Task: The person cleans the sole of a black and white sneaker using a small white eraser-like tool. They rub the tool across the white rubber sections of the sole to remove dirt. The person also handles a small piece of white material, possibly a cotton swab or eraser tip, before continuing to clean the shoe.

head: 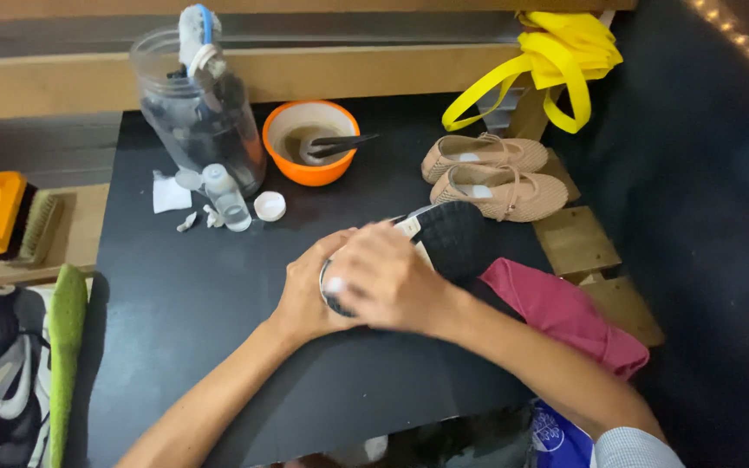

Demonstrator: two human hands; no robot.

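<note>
Item: black knit shoe [448, 238], lying near the middle of the black table [184, 303], toward its right edge. Its long axis runs from the hands up and to the right, the opening and pale insole toward the far right end; the near end is hidden under the hands.

Left hand [309, 290]: cupped against the near left side of the shoe, fingers curled around it.

Right hand [387, 277]: laid over the top of the same end, fingers pressed together and bent downward; it covers the left fingertips, so what the fingertips pinch cannot be told. Both hands sit at one end, and the rest of the shoe extends away from the fingers to the upper right.

Nearby: pink cloth [565, 316] just beside the shoe at the right edge; pair of beige flats [496, 173] at the far right corner; orange bowl [309, 143] with a dark tool inside, and a clear jar [197, 108], at the far edge; small clear bottle [227, 199] and white cap [270, 205] in front of the jar; yellow-backed brush [2, 217] off the left edge.
</note>
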